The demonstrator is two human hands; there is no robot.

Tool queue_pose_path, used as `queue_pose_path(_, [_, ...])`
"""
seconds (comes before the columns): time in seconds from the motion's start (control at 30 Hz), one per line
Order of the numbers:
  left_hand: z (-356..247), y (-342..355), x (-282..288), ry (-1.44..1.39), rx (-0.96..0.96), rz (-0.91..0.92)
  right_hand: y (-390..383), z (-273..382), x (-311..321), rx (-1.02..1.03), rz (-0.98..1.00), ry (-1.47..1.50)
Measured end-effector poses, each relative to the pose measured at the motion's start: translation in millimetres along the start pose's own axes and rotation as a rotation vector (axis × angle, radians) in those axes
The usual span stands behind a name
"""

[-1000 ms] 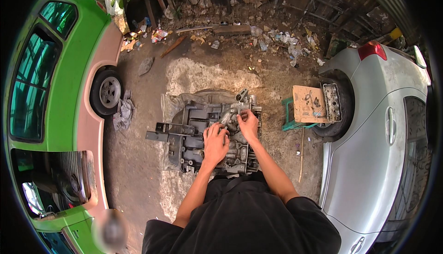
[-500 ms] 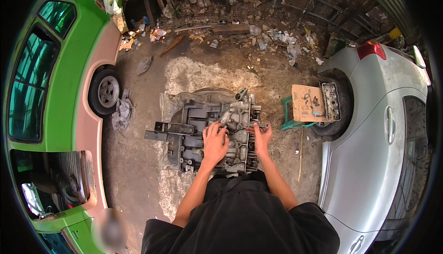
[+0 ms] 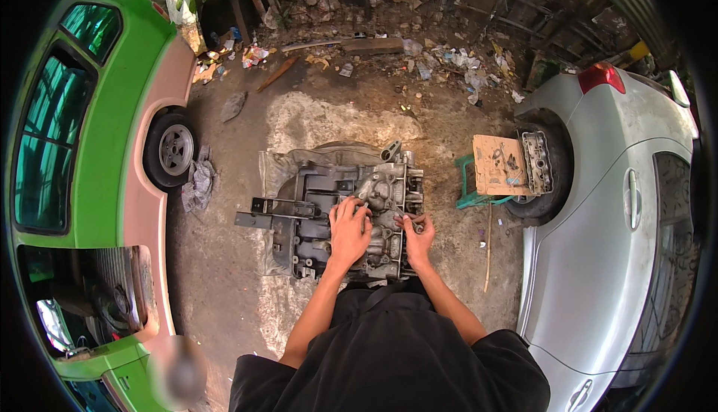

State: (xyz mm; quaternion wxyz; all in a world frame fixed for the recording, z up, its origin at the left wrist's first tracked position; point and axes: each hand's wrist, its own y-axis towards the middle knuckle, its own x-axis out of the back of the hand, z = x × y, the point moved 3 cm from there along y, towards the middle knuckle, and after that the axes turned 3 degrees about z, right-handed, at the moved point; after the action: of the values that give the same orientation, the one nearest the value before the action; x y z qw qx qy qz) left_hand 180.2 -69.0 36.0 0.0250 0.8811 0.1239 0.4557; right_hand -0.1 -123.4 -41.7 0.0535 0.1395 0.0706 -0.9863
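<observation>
Left hand (image 3: 350, 231), right hand (image 3: 418, 238) at one engine (image 3: 383, 189); one silver car (image 3: 591, 262).

The left hand (image 3: 349, 234) hides part of the engine block (image 3: 380, 221), its fingertip contact unclear. Anything pinched by the right hand (image 3: 419, 240) (if anything is) looks too small to tell. A blurred patch (image 3: 179, 373) masks something beside the green vehicle (image 3: 138, 53). The lower edge crops the silver car (image 3: 580, 262).

Outdoor car-repair yard (image 3: 224, 262), engine block (image 3: 315, 180), green car (image 3: 123, 60), silver car (image 3: 576, 277)
</observation>
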Motion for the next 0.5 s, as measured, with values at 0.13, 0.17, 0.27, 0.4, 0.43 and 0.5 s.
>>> queue_pose_path(0.13, [0, 0, 0, 0.012, 0.006, -0.013, 2, 1, -2, -0.015, -0.003, -0.053])
queue_pose_path(0.17, [0, 0, 0, 0.011, 0.004, -0.014, 2, 0, -3, -0.019, -0.004, -0.061])
queue_pose_path(0.27, [0, 0, 0, 0.008, 0.003, -0.016, 2, -1, -5, -0.019, -0.002, -0.086])
queue_pose_path(0.4, [0, 0, -1, 0.008, 0.003, -0.027, 4, -1, -6, -0.034, -0.006, -0.053])
queue_pose_path(0.43, [0, 0, -1, 0.004, 0.003, -0.020, 6, 1, -6, -0.029, -0.031, -0.060])
queue_pose_path(0.5, [1, 0, -1, -0.005, 0.004, -0.003, 13, 3, -6, -0.071, -0.087, -0.016])
